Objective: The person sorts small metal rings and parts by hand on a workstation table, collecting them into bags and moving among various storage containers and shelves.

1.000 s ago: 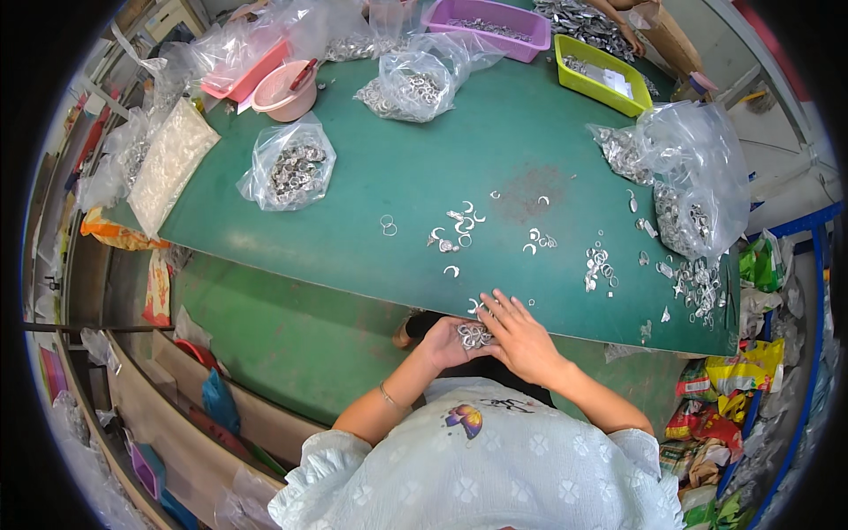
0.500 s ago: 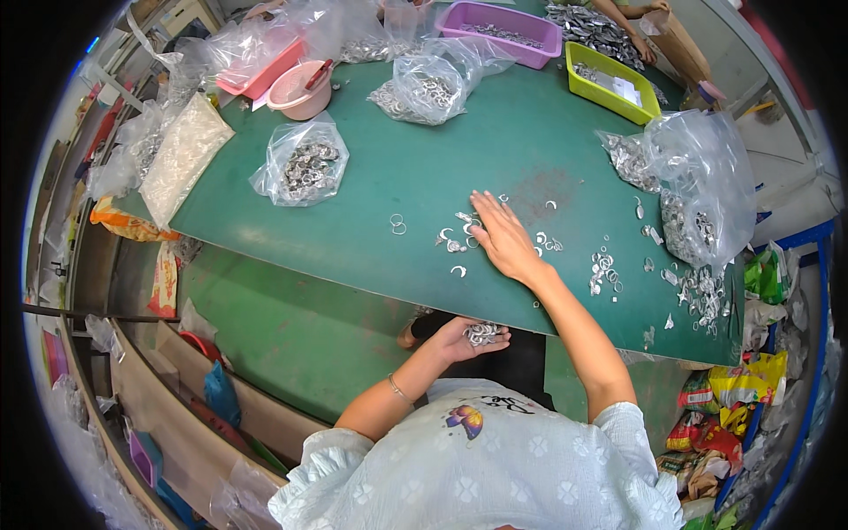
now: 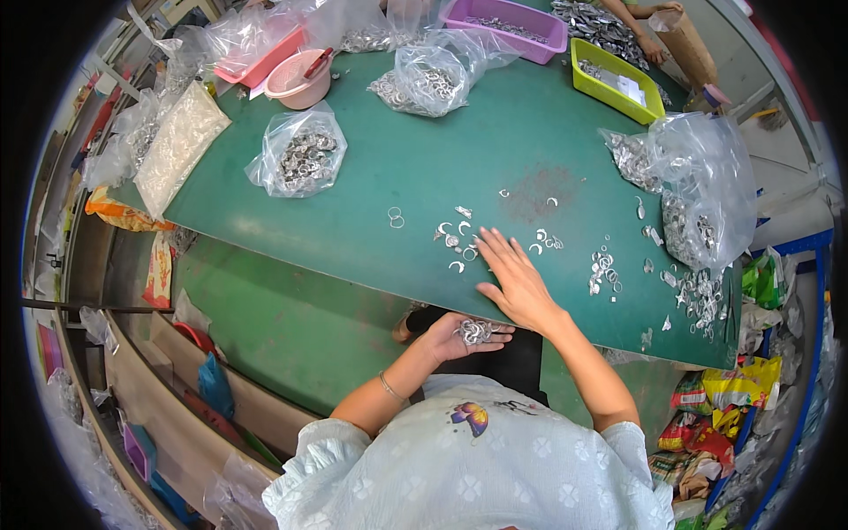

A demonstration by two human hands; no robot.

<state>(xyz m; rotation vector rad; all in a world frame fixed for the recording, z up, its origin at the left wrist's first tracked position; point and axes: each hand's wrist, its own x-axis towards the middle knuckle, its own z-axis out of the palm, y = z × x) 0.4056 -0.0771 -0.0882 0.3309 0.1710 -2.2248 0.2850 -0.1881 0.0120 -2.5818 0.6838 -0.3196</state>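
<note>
Palm up at the table's near edge, my left hand (image 3: 449, 339) cups a heap of small silver metal pieces (image 3: 475, 331), some of them ring-shaped. My right hand (image 3: 521, 287) lies flat, palm down, on the green table (image 3: 371, 172) with its fingers stretched out. Just left of its fingertips lie several loose crescent-shaped and ring-like pieces (image 3: 456, 266). Two thin rings (image 3: 396, 217) sit farther left. Right of the hand are a few more crescents (image 3: 549, 240) and a small scatter of rings (image 3: 604, 272). Whatever is under my right palm is hidden.
Clear bags of metal pieces stand at the left (image 3: 305, 159), back middle (image 3: 433, 79) and right (image 3: 698, 203). Along the back are a pink basket (image 3: 287, 91), a purple tub (image 3: 548, 44) and a yellow-green tub (image 3: 618, 107). Another person's hand (image 3: 652, 49) shows at far right.
My right hand has drawn back toward the near edge, uncovering pieces that were beneath or beside its fingers. The cupped left hand has barely shifted.
</note>
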